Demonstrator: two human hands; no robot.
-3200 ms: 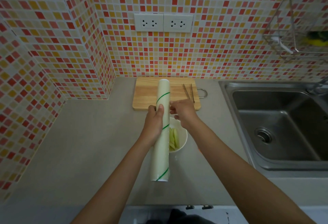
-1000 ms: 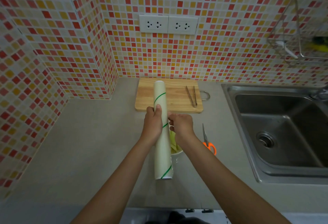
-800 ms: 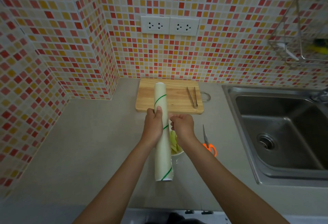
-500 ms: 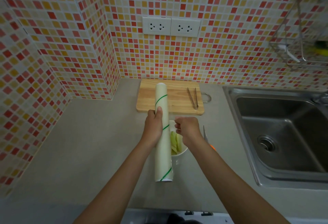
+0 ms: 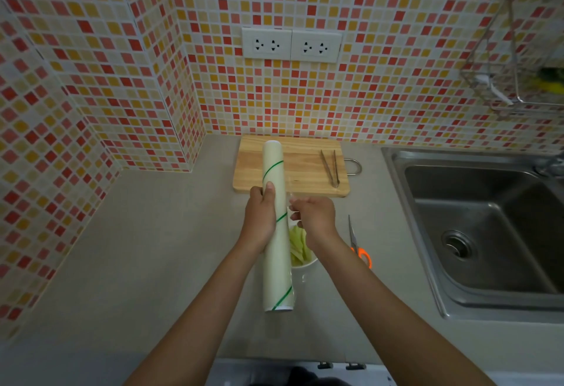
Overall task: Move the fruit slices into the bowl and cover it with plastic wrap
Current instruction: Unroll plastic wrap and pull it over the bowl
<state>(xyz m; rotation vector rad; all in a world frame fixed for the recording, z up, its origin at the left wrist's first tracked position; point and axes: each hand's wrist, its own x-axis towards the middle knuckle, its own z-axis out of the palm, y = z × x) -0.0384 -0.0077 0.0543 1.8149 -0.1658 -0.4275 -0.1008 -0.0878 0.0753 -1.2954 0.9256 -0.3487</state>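
My left hand [image 5: 259, 217] grips a long roll of plastic wrap [image 5: 276, 266], pale with green spiral lines, held lengthwise above the counter. My right hand [image 5: 314, 217] pinches the loose clear film edge just right of the roll. Beneath them stands a white bowl [image 5: 302, 265], mostly hidden, with pale green fruit slices [image 5: 297, 245] inside.
A wooden cutting board [image 5: 302, 165] lies at the back with metal tongs [image 5: 330, 167] on it. Orange-handled scissors [image 5: 357, 245] lie right of the bowl. A steel sink [image 5: 488, 233] fills the right side. A wire rack [image 5: 518, 74] hangs on the tiled wall.
My right hand shifted slightly right from the roll, pulling the film edge out. The roll stayed in my left hand. The scissors show again beside my right forearm.
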